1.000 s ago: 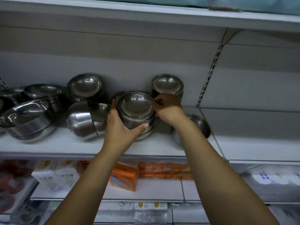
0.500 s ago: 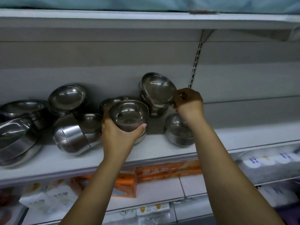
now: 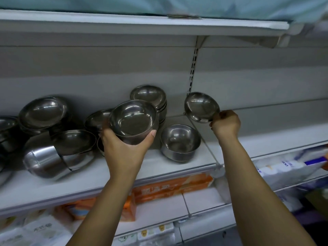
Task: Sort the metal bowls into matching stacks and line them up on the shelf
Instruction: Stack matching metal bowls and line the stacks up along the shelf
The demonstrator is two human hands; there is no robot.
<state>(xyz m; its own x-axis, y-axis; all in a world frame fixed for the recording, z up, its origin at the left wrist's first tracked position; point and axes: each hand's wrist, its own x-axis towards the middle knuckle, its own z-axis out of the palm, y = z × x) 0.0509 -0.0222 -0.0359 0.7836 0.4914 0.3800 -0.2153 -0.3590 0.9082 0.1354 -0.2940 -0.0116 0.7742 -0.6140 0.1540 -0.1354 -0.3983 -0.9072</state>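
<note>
My left hand [image 3: 124, 150] grips a steel bowl [image 3: 133, 119] from below, lifted off the white shelf [image 3: 177, 167]. My right hand [image 3: 225, 124] pinches the rim of a smaller steel bowl [image 3: 201, 107], tilted toward me and held in the air over the shelf's right section. Behind the left bowl stands a stack of small bowls [image 3: 150, 98] against the back wall. A single deep bowl [image 3: 180, 142] sits upright on the shelf between my hands. More bowls lie to the left: a tipped nested pair [image 3: 56, 155] and a stack [image 3: 43, 112].
A slotted upright [image 3: 193, 68] divides the back wall. The shelf section right of it [image 3: 266, 139] holds no bowls. An upper shelf [image 3: 142, 23] hangs overhead. Below are orange boxes [image 3: 170, 187] and white packages [image 3: 284, 169].
My right hand has lifted a small bowl off the back stack and carried it right, past the upright. My left hand has raised its bowl off the shelf. The view has shifted right.
</note>
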